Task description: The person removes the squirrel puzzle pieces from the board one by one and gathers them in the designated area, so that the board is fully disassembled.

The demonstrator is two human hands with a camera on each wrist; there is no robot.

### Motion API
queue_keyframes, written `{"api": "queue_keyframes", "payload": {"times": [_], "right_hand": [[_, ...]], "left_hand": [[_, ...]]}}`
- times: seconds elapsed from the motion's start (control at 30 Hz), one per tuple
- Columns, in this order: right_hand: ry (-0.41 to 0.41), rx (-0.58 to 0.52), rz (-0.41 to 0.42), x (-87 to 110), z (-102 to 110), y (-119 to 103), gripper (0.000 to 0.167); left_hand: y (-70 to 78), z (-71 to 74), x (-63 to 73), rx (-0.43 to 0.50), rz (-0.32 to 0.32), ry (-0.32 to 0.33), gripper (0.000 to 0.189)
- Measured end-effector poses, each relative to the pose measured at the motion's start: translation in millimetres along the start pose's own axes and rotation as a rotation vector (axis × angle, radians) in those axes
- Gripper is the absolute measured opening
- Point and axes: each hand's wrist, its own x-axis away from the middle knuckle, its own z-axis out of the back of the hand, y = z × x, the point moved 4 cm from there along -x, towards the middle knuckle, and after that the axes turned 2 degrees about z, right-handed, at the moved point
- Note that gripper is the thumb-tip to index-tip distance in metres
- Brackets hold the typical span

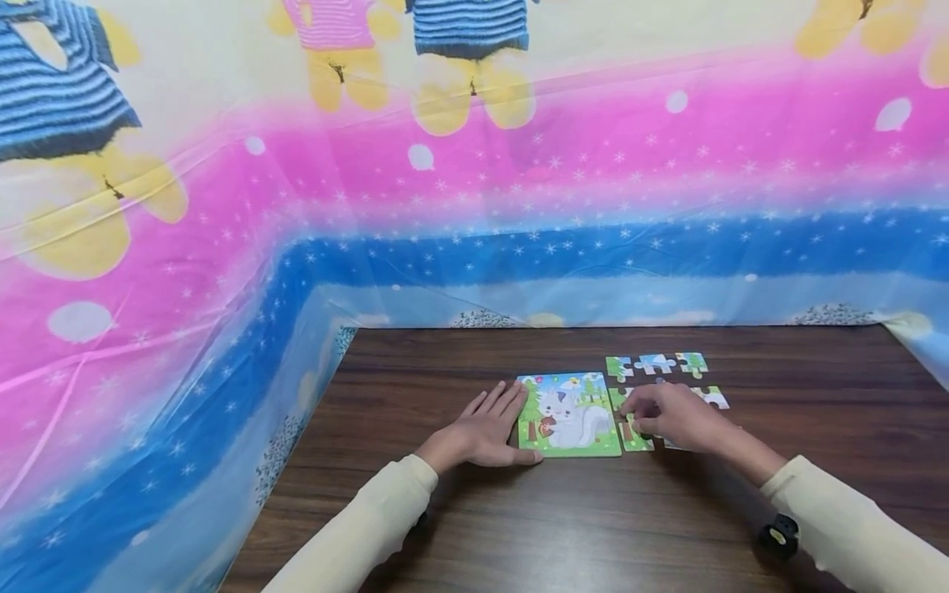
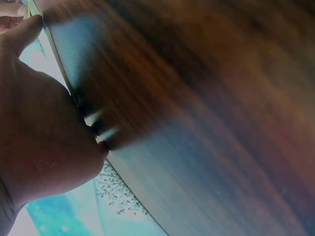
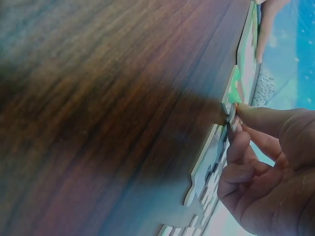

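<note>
A square puzzle picture (image 1: 567, 420) of a light grey squirrel lies on the dark wooden table. My left hand (image 1: 485, 430) rests along its left edge, fingers straight and spread, thumb at the near corner. At the right of the picture is my right hand (image 1: 685, 418). In the right wrist view, its thumb and forefinger pinch a small puzzle piece (image 3: 233, 117), low over the table. A green corner piece (image 1: 636, 434) lies against the picture's right side. Another pale piece (image 3: 204, 164) lies beneath the right hand, which hides several pieces in the head view.
Behind the right hand lie loose puzzle pieces: a green one (image 1: 619, 368), a blue and white one (image 1: 656, 364) and one with a tree (image 1: 692, 362). A patterned cloth (image 1: 519, 247) hangs along the table's (image 1: 415, 362) back and left edges. A black device (image 1: 780, 535) sits under the right wrist.
</note>
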Motion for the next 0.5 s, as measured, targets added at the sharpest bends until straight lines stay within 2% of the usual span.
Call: {"api": "queue_keyframes", "payload": {"times": [0.13, 0.37, 0.5], "right_hand": [[0.000, 0.021, -0.019, -1.9, 0, -1, 0.018], [0.007, 0.035, -0.045, -1.8, -3, -2, 0.020], [0.019, 0.053, -0.036, -1.9, -2, -3, 0.018]], "left_hand": [[-1.0, -0.6, -0.8, 0.002, -0.003, 0.004, 0.110], [5.0, 6.7, 8.6, -0.004, 0.000, -0.005, 0.109], [2.7, 5.6, 5.7, -0.008, 0.003, -0.016, 0.110]]}}
